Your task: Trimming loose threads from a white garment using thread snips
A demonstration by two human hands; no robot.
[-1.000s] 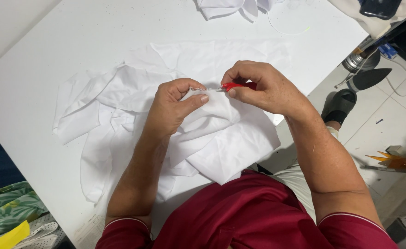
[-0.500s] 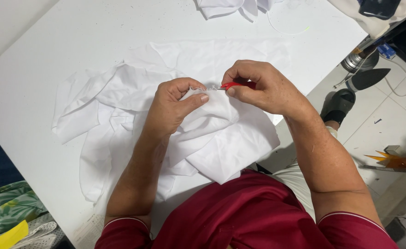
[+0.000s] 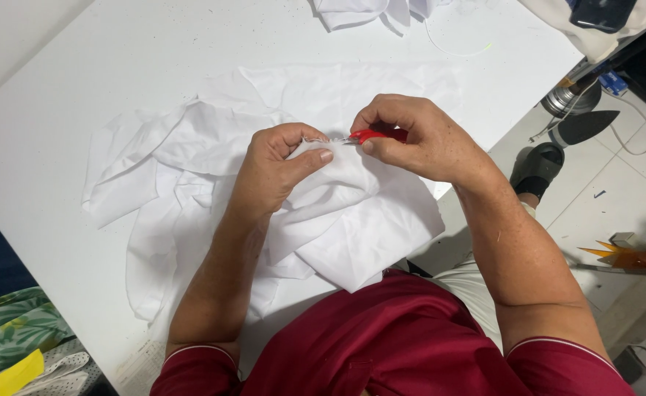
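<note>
**Both hands working a seam edge of white fabric**

Nearest the viewer, the person's dark red shirt [image 3: 403,345] fills the lower frame, with both forearms extending forward over the white surface [image 3: 59,110].

The white fabric [image 3: 337,220] lies crumpled and partly folded on the surface, with one portion hanging over the near edge toward the person. The left hand [image 3: 275,165] grips a raised fold of this fabric; thumb and fingers [image 3: 315,155] are pressed together, pinching the frayed edge. The right hand [image 3: 411,139] sits just beside it. Its fingers are closed around a small red tool [image 3: 373,136], probably a seam ripper; the tool's tip meets the fabric edge between the two hands.

Farther back, a second pile of white cloth [image 3: 359,11] rests at the far edge of the surface. To the right, on the floor, a black sandal [image 3: 537,169] is visible.
</note>
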